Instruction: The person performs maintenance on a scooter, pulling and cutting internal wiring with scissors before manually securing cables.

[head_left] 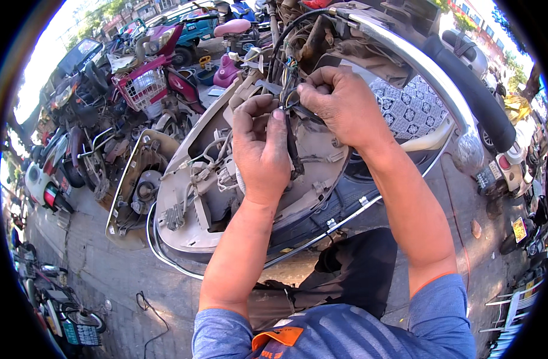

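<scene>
Wires [287, 90] in a thin dark bundle hang from the opened front of the scooter, below the handlebar [459, 78] and above the pale inner face of the front panel [196, 197]. My left hand [260, 149] pinches one dark lead between thumb and forefinger, grip narrow and closed on it; my right hand [339, 105] meets it from the other side, fingertips closed on the same cluster where the strands cross. The black connector end [295, 167] dangles free below my left thumb. I judge these leads light and limp (they bend wherever the fingers press), with thin insulation that could nick on the panel's edges, and joints that may pull apart under a tug. Hold is best taken on the sheathed length just beside the junction, not on bare ends or on the plug itself. Behind the panel stands a row of parked scooters [148, 84] on the paved ground [124, 281].
</scene>
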Demonstrator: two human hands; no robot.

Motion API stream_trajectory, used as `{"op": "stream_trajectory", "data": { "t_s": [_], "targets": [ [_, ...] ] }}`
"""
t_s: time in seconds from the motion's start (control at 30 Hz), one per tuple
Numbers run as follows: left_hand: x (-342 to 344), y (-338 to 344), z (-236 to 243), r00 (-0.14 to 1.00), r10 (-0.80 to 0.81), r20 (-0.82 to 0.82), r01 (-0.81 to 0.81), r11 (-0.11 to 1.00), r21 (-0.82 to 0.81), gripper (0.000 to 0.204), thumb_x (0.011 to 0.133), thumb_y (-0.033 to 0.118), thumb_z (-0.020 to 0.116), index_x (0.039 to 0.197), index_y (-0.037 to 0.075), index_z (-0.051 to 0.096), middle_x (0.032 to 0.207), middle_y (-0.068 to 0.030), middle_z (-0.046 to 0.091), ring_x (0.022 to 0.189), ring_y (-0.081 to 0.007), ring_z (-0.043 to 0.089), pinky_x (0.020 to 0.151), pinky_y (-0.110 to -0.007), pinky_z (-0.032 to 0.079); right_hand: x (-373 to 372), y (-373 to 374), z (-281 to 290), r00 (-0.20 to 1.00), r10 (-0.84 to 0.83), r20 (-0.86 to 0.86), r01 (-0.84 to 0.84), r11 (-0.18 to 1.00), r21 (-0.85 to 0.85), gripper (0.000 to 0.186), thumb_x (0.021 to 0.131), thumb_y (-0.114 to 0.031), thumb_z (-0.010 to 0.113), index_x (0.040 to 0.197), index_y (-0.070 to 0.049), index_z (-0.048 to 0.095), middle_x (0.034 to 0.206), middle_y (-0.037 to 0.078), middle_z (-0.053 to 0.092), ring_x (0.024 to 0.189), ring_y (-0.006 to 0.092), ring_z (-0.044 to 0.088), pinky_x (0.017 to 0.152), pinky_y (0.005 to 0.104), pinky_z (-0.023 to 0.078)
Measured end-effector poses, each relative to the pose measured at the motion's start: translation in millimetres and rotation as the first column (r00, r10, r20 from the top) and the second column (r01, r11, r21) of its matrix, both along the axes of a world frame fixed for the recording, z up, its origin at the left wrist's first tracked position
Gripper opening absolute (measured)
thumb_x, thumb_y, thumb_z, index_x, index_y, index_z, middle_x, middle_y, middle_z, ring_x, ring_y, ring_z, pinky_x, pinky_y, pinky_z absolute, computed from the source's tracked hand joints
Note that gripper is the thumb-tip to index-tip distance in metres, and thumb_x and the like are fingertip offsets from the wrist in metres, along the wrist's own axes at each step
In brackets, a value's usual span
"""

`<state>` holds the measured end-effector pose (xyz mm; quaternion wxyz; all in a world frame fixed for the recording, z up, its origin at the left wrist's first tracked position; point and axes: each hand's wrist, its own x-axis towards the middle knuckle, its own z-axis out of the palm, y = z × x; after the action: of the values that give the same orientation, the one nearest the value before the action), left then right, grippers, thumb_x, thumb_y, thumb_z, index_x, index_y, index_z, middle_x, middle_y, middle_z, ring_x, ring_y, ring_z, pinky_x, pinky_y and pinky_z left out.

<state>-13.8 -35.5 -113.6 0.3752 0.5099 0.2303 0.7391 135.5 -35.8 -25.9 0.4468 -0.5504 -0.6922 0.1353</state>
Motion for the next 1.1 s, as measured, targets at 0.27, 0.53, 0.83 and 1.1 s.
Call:
{"op": "stream_trajectory", "data": {
  "t_s": [0.27,0.53,0.83,1.1],
  "targets": [
    [-9,4,2,0.991,-0.116,-0.062,0.113,0.993,-0.042,0.026,0.106,0.005,0.063,0.130,-0.002,0.068,0.109,-0.0019,0.066,0.094,-0.0060,0.059,0.084,-0.023,0.048,-7,-11,4,0.996,-0.073,0.055,0.068,0.994,0.083,0.027,0.087,-0.027,0.075,0.090,-0.001,0.073,0.079,0.014,0.071,0.072,0.0283,0.071,0.070,0.0399,0.055],
    [-5,7,0,0.969,-0.212,0.128,0.227,0.967,-0.119,0.023,0.108,0.015,0.063,0.124,0.000,0.067,0.099,-0.0010,0.066,0.079,-0.0060,0.059,0.070,-0.021,0.049,-11,-9,3,0.951,-0.083,0.298,-0.053,0.905,0.422,0.011,0.084,-0.012,0.071,0.093,-0.009,0.075,0.084,0.010,0.067,0.078,0.0324,0.068,0.071,0.0455,0.055],
    [-36,11,52,0.886,0.043,-0.461,-0.120,0.983,-0.139,0.022,0.091,0.019,0.079,0.092,-0.003,0.076,0.079,-0.0030,0.070,0.068,-0.0090,0.060,0.065,-0.027,0.049,-13,-12,3,0.917,-0.159,0.366,-0.007,0.911,0.411,0.007,0.083,-0.012,0.067,0.087,-0.010,0.073,0.086,0.010,0.066,0.082,0.0343,0.068,0.074,0.0480,0.055],
    [-48,23,95,0.550,0.095,-0.830,-0.194,0.981,-0.016,0.031,0.087,0.025,0.078,0.099,-0.004,0.078,0.072,-0.0113,0.071,0.065,-0.0159,0.064,0.065,-0.035,0.053,-12,-12,1,0.931,-0.151,0.333,0.001,0.912,0.411,0.008,0.083,-0.012,0.067,0.087,-0.010,0.073,0.087,0.011,0.065,0.084,0.0348,0.067,0.077,0.0487,0.054]
  ]
}}
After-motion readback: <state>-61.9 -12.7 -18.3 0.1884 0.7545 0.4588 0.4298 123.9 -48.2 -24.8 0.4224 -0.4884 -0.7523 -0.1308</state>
